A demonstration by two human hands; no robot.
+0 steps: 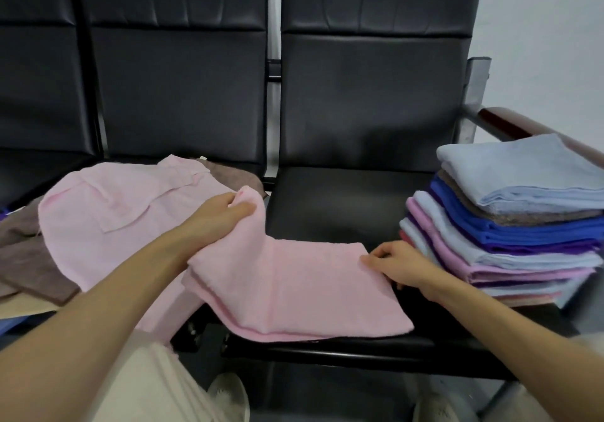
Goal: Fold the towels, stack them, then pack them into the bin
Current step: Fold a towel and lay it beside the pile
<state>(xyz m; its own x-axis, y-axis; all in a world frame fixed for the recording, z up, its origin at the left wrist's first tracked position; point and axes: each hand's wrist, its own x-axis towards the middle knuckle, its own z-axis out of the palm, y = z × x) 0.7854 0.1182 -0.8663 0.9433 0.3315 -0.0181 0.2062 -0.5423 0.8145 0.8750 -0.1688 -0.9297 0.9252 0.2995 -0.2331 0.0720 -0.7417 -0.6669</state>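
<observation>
Pink towel (294, 287) sits half-folded on the black seat (343, 199). My left hand (222, 214) grips its lifted end, my right hand (395, 266) pinches the right corner, and the folded stack (510, 225) is just beside it.

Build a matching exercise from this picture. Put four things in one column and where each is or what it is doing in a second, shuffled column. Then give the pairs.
Column one
1. left hand
2. right hand
3. stack of folded towels
4. heap of unfolded towels

Column two
A. at the right end, beside the armrest
B. grips a lifted edge of the pink towel
C. at the left end of the seats
D. pinches the pink towel's right corner, which lies flat

Pairs: 1-B, 2-D, 3-A, 4-C
</observation>
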